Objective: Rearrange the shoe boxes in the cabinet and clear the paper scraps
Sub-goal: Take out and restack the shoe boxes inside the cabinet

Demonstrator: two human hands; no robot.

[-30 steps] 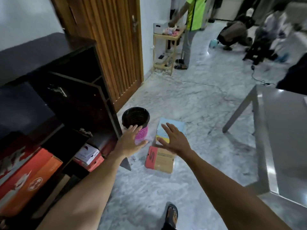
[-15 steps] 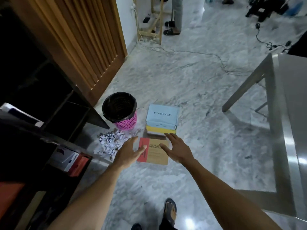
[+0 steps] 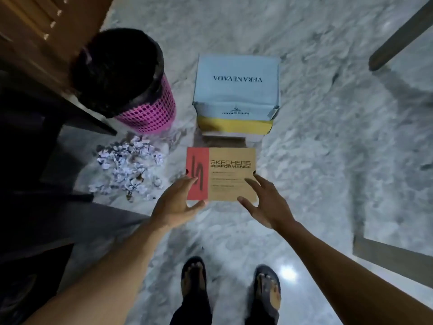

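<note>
Fingers spread and holding nothing, left hand point(image 3: 178, 204) and right hand point(image 3: 266, 202) hover at the near corners of the tan-and-red shoe box point(image 3: 230, 184).
It lies flat on the marble floor point(image 3: 328, 160), with paper scraps point(image 3: 128, 165) heaped just left and stacked boxes point(image 3: 236, 90) and a pink bin point(image 3: 150, 113) beyond.

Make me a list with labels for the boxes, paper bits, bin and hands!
near box: Skechers box, lying flat
behind it: light blue box on a yellow box
paper: paper scraps piled left of the Skechers box
bin: pink bin, behind the scraps
left hand: open, over the box's near left corner
right hand: open, over its near right corner
</note>
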